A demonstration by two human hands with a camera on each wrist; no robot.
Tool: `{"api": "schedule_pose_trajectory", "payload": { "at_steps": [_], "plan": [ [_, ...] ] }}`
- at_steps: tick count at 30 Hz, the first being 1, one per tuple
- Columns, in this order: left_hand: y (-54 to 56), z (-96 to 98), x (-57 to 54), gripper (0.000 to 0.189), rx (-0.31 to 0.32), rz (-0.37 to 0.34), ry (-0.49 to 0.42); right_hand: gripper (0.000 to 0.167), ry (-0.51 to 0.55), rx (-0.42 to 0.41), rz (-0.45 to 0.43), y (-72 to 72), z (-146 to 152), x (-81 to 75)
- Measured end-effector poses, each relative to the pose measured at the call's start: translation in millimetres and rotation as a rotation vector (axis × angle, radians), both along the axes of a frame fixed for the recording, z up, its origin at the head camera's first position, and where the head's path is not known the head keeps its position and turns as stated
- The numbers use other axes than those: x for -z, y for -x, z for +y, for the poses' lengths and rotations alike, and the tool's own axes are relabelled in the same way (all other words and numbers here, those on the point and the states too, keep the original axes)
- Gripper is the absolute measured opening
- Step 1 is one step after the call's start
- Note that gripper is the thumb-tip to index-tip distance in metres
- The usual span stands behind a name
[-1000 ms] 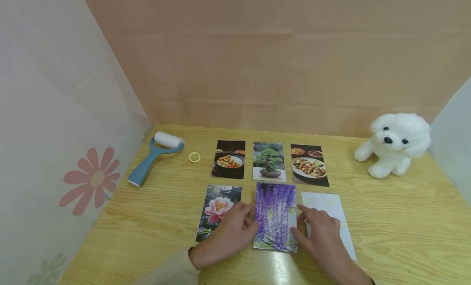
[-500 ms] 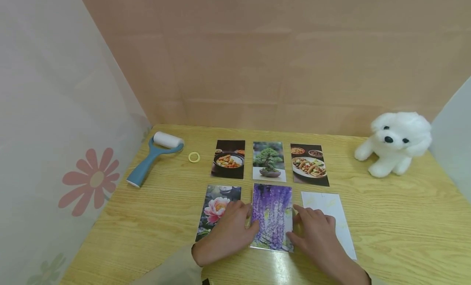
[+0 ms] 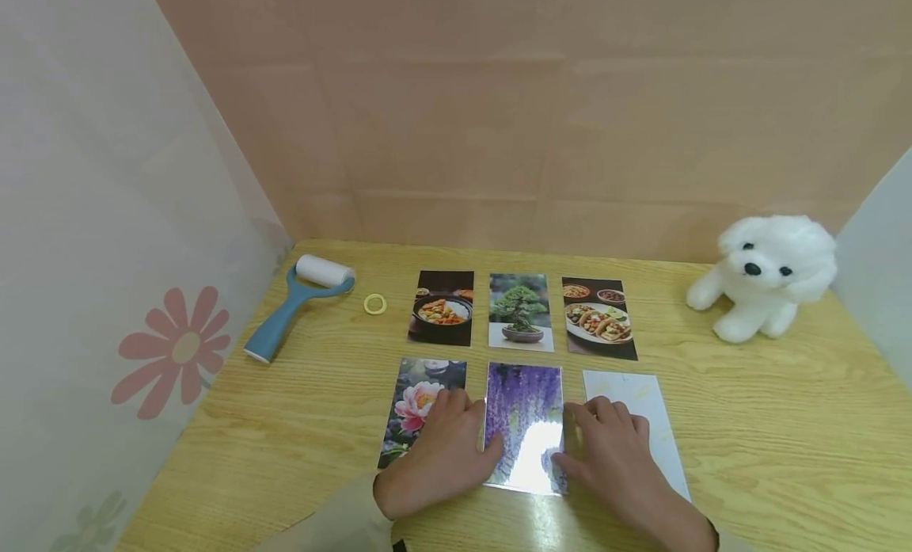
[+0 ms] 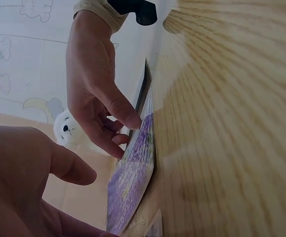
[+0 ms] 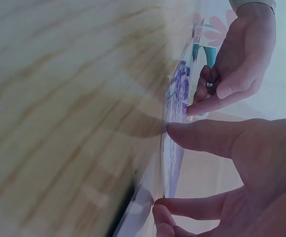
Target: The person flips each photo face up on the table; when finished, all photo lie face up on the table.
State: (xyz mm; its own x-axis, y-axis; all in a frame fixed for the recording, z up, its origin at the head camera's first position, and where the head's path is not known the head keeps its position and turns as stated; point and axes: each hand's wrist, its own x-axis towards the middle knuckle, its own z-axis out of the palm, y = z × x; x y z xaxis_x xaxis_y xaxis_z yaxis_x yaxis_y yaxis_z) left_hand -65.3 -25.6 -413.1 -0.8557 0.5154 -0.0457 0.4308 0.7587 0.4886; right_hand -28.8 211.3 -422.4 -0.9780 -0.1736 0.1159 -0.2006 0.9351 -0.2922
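Note:
A purple wisteria picture card (image 3: 523, 401) lies between the two hands, with bright glare on its lower half. My left hand (image 3: 443, 453) is at its left edge, overlapping the peony card (image 3: 416, 405). In the left wrist view, the left thumb (image 4: 74, 168) stands off the card while the index finger reaches toward its edge. My right hand (image 3: 616, 449) is at the right edge, over part of a white card (image 3: 666, 429). In the right wrist view, its extended thumb (image 5: 197, 136) and index finger (image 5: 195, 208) meet the card's edge, spread apart along it.
Behind are a rice-bowl card (image 3: 442, 310), a bonsai card (image 3: 520, 314) and a taco card (image 3: 598, 318) in a row. A blue-handled lint roller (image 3: 288, 314) and yellow ring (image 3: 375, 304) lie left. A white plush dog (image 3: 765, 279) sits at right.
The wisteria card has shifted left and slightly toward the person, and glare has appeared on it. The right hand has moved a little left with it; the other cards stay put.

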Motion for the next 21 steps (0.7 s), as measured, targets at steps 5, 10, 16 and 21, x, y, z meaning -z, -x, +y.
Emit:
{"api": "schedule_pose_trajectory", "payload": {
  "at_steps": [5,10,16,21],
  "plan": [
    [-2.2,0.6,-1.5,0.047,0.009,-0.007,0.050,0.062,-0.018,-0.015,-0.004,-0.2,1.3,-0.7],
    [-5.1,0.6,-1.7,0.054,0.022,0.051,0.099,0.062,-0.047,-0.032,0.014,0.3,2.4,-0.7],
    [-7.1,1.2,-1.2,0.060,0.027,0.075,0.148,0.062,-0.065,-0.033,0.006,0.0,2.7,-1.6],
    [-8.5,1.3,-2.0,0.062,0.022,0.059,0.146,0.065,-0.063,-0.034,-0.004,-0.6,2.8,-1.6]
  ]
}}
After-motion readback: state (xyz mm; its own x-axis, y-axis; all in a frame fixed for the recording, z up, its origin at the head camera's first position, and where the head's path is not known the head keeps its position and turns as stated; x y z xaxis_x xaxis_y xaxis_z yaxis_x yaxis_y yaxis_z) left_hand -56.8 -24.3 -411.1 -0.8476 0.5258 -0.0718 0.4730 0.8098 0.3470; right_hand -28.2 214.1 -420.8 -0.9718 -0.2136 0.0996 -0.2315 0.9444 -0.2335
